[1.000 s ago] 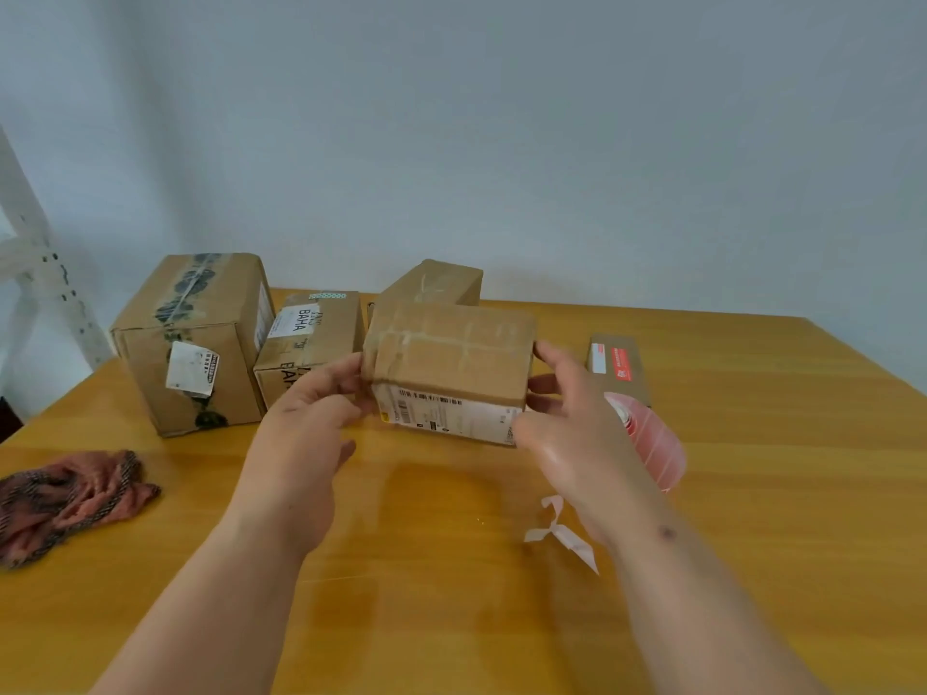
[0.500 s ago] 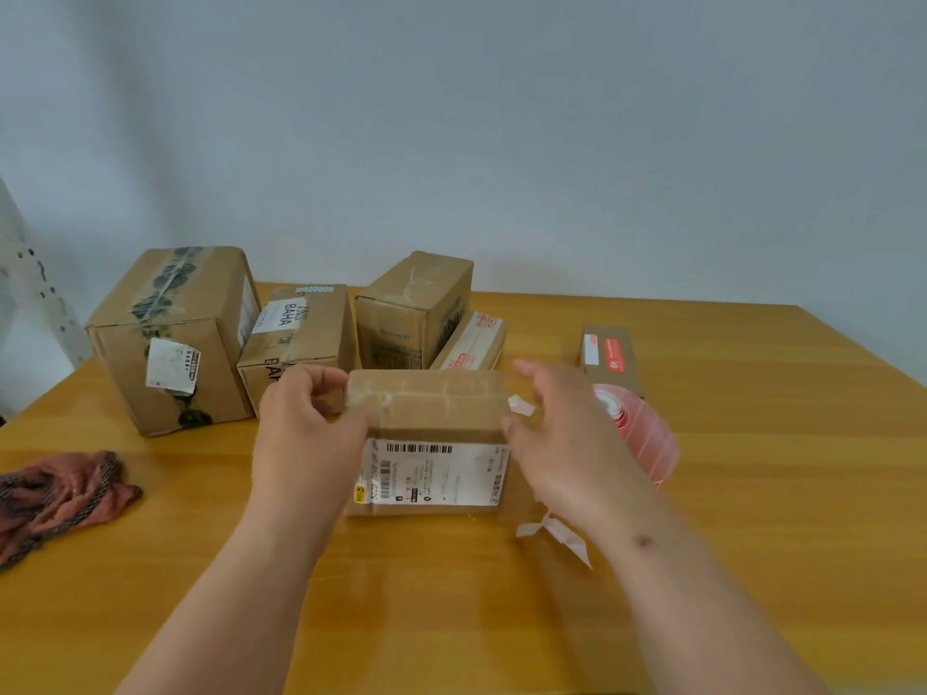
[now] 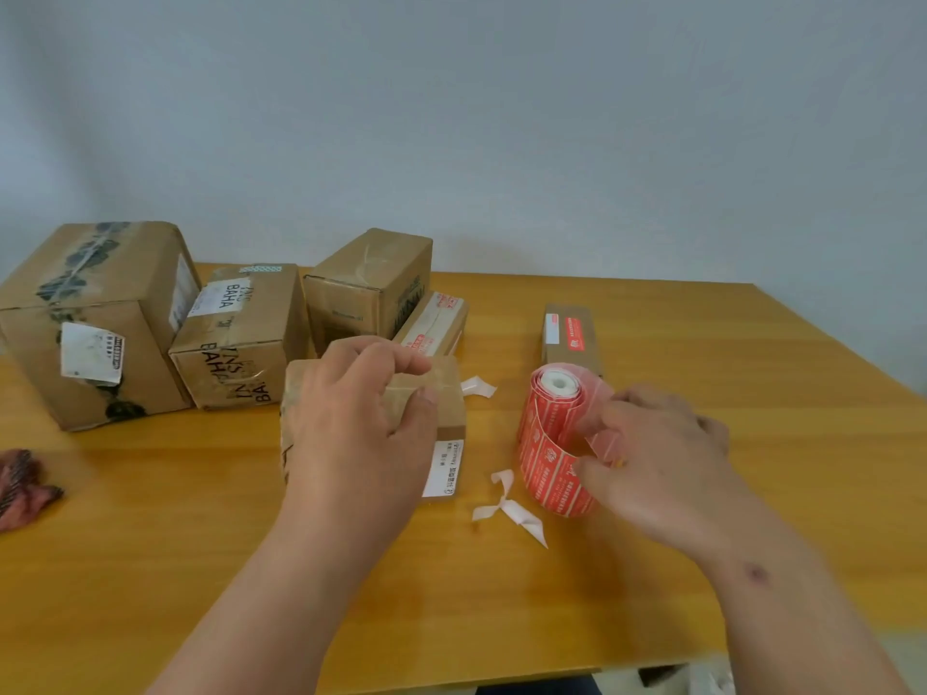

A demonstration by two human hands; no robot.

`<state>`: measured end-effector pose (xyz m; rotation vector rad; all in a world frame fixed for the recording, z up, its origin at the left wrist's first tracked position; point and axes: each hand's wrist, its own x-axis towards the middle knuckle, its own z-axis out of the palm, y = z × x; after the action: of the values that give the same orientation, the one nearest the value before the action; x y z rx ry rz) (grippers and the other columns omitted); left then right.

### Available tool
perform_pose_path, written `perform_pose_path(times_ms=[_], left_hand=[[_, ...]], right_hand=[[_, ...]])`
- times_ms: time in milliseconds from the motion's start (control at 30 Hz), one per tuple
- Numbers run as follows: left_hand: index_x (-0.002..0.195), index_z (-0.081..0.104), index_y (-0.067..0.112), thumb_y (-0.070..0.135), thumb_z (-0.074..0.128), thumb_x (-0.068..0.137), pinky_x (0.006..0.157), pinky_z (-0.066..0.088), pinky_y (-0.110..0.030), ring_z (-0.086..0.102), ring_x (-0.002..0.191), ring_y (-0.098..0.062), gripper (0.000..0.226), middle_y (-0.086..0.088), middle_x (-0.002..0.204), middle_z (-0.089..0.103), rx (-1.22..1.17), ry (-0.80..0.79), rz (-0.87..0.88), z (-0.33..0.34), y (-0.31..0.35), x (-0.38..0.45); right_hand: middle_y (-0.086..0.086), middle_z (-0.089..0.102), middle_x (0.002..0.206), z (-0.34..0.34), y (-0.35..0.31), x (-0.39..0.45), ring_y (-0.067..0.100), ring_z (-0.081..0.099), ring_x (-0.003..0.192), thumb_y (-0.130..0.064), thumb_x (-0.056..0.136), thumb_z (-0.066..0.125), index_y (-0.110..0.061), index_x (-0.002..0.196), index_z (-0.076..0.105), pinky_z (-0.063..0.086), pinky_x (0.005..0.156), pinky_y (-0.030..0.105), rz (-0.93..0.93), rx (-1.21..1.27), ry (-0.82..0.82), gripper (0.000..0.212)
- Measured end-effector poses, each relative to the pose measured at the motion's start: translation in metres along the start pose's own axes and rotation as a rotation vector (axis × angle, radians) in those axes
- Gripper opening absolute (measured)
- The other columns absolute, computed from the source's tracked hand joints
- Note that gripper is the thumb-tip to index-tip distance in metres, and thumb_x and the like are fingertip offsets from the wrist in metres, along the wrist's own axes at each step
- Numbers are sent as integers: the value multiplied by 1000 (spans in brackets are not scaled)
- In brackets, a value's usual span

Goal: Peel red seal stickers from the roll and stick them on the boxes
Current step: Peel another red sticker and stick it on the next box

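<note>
Both hands reach forward: left [image 3: 358, 428] curled, right [image 3: 657, 459] pinching

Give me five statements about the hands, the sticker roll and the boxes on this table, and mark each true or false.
1. The right hand is on the red sticker roll. True.
2. The left hand grips the sticker roll. False: it holds the small box lying on the table.
3. The roll has a white core. True.
4. The flat box behind the roll bears no red sticker. False: it bears one.
5. The white backing scraps lie on top of a box. False: they lie on the table.
</note>
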<state>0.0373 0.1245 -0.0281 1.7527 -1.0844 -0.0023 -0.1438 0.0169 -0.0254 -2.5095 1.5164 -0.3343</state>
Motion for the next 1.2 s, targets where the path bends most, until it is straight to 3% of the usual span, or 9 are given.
perform_pose_path(times_ms=[100,367,467,600,700,833,900,1033,1200], left_hand=[[90,60,36,21,64,87,98,41,-51,38,105,0,16,17,109,52,-6,6,34,8,3,-5],[91,61,39,29,61,84,92,45,-54,48,112,-9,12,19,108,52,43,-34,83,24,10,-6],[92,63,36,18,70,85,98,28,-37,45,111,-7,20,20,109,53,123,-68,121,28,10,-5],[103,65,39,24,68,86,90,9,-19,37,112,2,23,24,113,51,239,-155,159,32,13,-3],[119,60,42,34,60,90,102,6,-25,39,125,-2,31,24,123,54,368,-280,189,36,17,-2],[138,38,49,39,45,97,116,-8,-40,27,135,2,43,31,131,49,479,-420,167,43,25,0],[132,43,51,38,48,97,117,-8,-38,35,124,8,38,34,109,54,394,-441,121,45,28,2],[81,60,44,39,59,91,115,1,-28,52,92,10,11,24,77,64,198,-383,64,47,29,5],[75,62,37,42,61,89,114,12,-29,57,80,7,14,20,69,65,165,-362,56,47,27,5]], right_hand=[[-18,43,112,1,9,-2,11,36,115,-39,80,61,-42,107,59,19,97,33,-5,17,-3,27],[-18,39,122,28,5,7,14,30,119,-56,83,59,-36,103,66,12,101,36,-130,-45,104,30],[-18,47,110,34,5,9,14,33,116,-38,90,58,-35,97,68,15,99,37,-172,14,128,13],[-19,53,101,24,15,9,10,38,110,-28,87,65,-40,82,65,15,97,33,-187,187,126,12],[-19,58,98,15,21,10,9,45,105,-22,83,70,-44,70,59,25,103,40,-221,351,68,27],[-18,60,94,9,27,11,7,49,104,-15,81,69,-36,75,62,34,100,47,-248,477,6,23],[-18,59,95,6,27,10,2,49,101,-18,77,64,-34,83,60,35,96,43,-243,495,-14,18],[-19,57,94,7,27,13,1,48,96,-29,66,52,-34,81,59,30,84,33,-242,478,-5,18],[-25,59,93,8,19,13,-1,51,99,-48,74,58,-41,76,60,38,91,41,-298,490,68,7]])
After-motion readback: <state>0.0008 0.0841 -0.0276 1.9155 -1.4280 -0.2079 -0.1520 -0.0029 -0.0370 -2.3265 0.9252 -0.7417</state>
